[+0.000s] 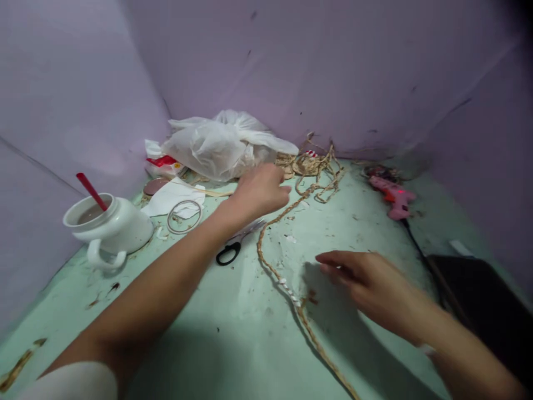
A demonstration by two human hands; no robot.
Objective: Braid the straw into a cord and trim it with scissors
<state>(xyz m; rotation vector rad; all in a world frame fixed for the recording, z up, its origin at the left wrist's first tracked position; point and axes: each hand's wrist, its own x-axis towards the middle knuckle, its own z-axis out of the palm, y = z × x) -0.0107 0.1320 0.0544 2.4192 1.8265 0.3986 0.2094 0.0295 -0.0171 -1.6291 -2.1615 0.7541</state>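
A braided tan cord (266, 261) runs down the pale green table, with a white wrapped stretch partway along and loose strands at its far end. My left hand (262, 191) is closed, its fingers curled, in front of the plastic bag and left of the cord's far part. Whatever it may hold is hidden. Black-handled scissors (228, 254) lie under my left forearm, partly covered. To the right of the cord, my right hand (366, 280) hovers above the table with fingers stretched forward, the thumb beneath them. I see nothing in it.
A white mug (129, 225) with a drink and red stick stands left. Beside it lie a clear ring (185, 216) and white paper (170, 195). A white plastic bag (212, 144) and dry fibres rest at the wall. Right are a pink glue gun (393, 197) and a dark flat object (478, 300).
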